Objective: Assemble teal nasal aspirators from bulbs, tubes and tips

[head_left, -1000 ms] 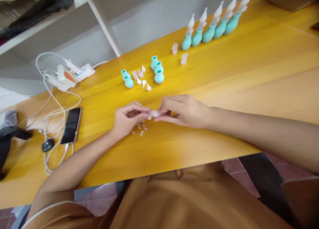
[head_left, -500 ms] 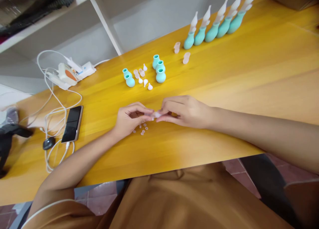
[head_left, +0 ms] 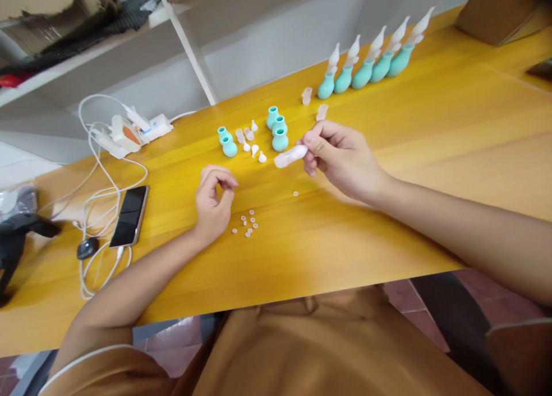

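My right hand [head_left: 340, 157] pinches a nasal aspirator nozzle by its narrow end. The nozzle [head_left: 288, 157] is white with a clear, wider body, and points left above the table. My left hand [head_left: 214, 198] hovers with loosely curled fingers, thumb and forefinger a little apart, nothing visible between them. Just right of it lie several tiny clear rings [head_left: 252, 220], and a single ring [head_left: 295, 193] sits apart below the nozzle. Beyond the hands stand teal rubber bulbs [head_left: 280, 139], with small white tips [head_left: 262, 157] and clear connectors [head_left: 249, 134] among them.
Assembled teal aspirators [head_left: 363, 74] stand in a row at the back right, with two loose connectors [head_left: 306, 96] nearby. On the left are a phone [head_left: 129, 216], white cables and a power strip [head_left: 150, 129]. A cardboard box [head_left: 502, 14] occupies the far right corner.
My hands have separated. The right one has moved up and right with the nozzle; the left has drawn back left. A single ring now shows on the table between them.
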`<state>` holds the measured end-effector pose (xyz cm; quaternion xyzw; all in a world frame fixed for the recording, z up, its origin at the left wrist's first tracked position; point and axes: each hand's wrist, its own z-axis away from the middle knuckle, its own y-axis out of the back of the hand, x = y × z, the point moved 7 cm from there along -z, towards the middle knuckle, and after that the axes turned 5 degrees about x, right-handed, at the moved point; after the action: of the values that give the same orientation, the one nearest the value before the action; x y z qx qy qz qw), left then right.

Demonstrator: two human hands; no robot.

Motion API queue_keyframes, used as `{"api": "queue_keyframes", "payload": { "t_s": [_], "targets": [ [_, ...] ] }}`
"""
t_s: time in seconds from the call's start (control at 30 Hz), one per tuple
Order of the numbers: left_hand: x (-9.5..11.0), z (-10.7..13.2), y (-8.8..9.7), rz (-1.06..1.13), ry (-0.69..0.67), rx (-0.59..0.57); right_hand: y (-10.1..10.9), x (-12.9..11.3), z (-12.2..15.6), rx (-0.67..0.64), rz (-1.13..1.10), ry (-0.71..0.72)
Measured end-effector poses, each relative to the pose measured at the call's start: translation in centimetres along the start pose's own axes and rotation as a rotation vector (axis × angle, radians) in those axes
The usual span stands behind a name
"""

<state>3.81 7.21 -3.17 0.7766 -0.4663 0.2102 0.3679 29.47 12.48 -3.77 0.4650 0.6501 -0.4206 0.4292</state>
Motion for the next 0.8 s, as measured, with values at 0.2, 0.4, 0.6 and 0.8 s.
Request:
{"api": "queue_keyframes", "payload": {
  "t_s": [0.2,0.4,0.6,0.8],
  "targets": [
    [-3.6,-1.4,-0.2,-0.336,0.107,-0.136,0.7,1.0,-0.5,0.053,-0.150,-0.089],
    [-6.1,-2.3,-0.5,-0.456,0.102,-0.282,3.0,1.1,-2.4,0.128,-0.148,-0.007],
    [-8.3,-3.3,-1.1,-0.423,0.132,-0.304,3.6,2.2,-3.0,0.162,-0.129,-0.018],
    [-8.0,-4.0,-0.8,-0.399,0.096,-0.227,2.6,1.9,-2.4,0.161,-0.141,-0.053]
  ]
}}
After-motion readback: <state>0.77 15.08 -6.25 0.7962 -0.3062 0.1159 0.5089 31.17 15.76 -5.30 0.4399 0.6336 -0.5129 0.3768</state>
